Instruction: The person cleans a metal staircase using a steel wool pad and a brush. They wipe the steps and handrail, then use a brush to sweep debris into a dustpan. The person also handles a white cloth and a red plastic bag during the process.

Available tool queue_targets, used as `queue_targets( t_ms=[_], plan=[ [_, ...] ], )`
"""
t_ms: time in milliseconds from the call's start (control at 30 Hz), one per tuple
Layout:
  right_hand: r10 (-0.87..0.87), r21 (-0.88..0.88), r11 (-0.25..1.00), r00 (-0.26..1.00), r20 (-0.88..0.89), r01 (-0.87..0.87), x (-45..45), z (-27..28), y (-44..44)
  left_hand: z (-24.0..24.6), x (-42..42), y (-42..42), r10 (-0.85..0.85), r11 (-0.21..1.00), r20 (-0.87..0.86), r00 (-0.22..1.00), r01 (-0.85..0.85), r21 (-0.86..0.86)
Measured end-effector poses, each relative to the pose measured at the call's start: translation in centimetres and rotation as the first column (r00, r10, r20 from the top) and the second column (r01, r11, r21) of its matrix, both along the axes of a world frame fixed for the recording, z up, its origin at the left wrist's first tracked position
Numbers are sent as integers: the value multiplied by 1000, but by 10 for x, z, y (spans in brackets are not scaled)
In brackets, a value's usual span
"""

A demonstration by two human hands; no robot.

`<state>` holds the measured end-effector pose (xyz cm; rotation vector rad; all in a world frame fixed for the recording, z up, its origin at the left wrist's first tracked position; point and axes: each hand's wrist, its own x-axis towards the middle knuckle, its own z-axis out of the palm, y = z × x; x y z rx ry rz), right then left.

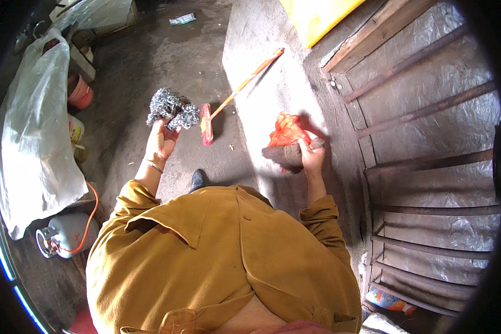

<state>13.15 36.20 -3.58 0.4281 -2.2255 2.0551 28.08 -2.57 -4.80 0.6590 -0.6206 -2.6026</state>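
Observation:
My left hand (163, 141) grips a bunch of silvery steel-wire scourers (173, 107) from below. A band circles that wrist. On the other side, my right hand (313, 153) is closed around a dark brown, ribbed cloth item (284, 155), whose exact kind I cannot make out. Against it is a crumpled red-orange plastic bag (288, 129); whether the same fingers also grip the bag is hard to tell. Between the hands and farther out, a broom (207, 125) with an orange-striped handle (246, 85) has its head on the floor and its handle leaning toward the pale wall.
A gas cylinder (76, 234) with an orange hose (92, 213) lies at left, near a surface draped in clear plastic sheeting (41, 137). A red bucket (80, 92) stands beyond. On the right is a barred window (426, 167). A packet (182, 19) lies on the concrete floor (158, 54).

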Motion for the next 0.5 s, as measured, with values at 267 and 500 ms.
queue_targets(
  t_ms=[267, 500],
  plan=[
    [-49, 110, 994, 935, 352, 11, -25, -16, -44, -16, -21, -94, 70, 996, -12, 998, -69, 49],
    [-74, 910, 415, 996, 57, -22, -52, -13, -115, -28, 0, -156, 88, 995, -6, 996, -89, -46]
  ],
)
